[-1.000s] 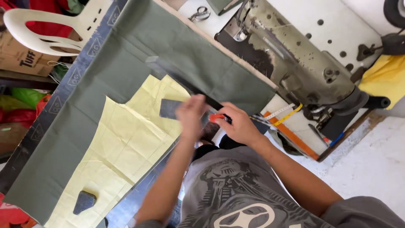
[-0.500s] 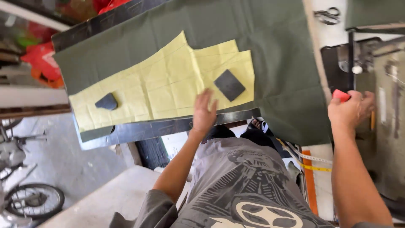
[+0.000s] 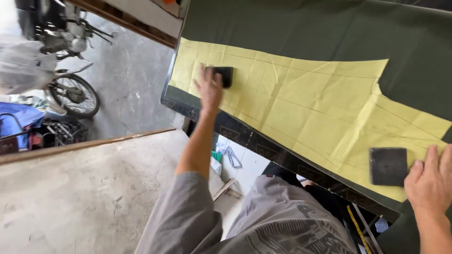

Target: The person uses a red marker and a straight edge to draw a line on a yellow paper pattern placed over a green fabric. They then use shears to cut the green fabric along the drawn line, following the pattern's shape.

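Dark green cloth (image 3: 306, 28) covers the cutting table, whose black edge (image 3: 245, 141) runs slantwise above a grey concrete floor (image 3: 127, 84), where a motorbike wheel (image 3: 75, 96) stands. On the cloth lies a long pale yellow paper pattern (image 3: 301, 108). The left hand (image 3: 208, 87) is stretched far out on a straight arm, fingers spread and open, resting flat against a dark rectangular weight block (image 3: 222, 75) near the pattern's far end. The right hand (image 3: 431, 181) lies open with fingers extended on the pattern's near end, just beside a second dark square weight block (image 3: 388, 166), touching its edge.
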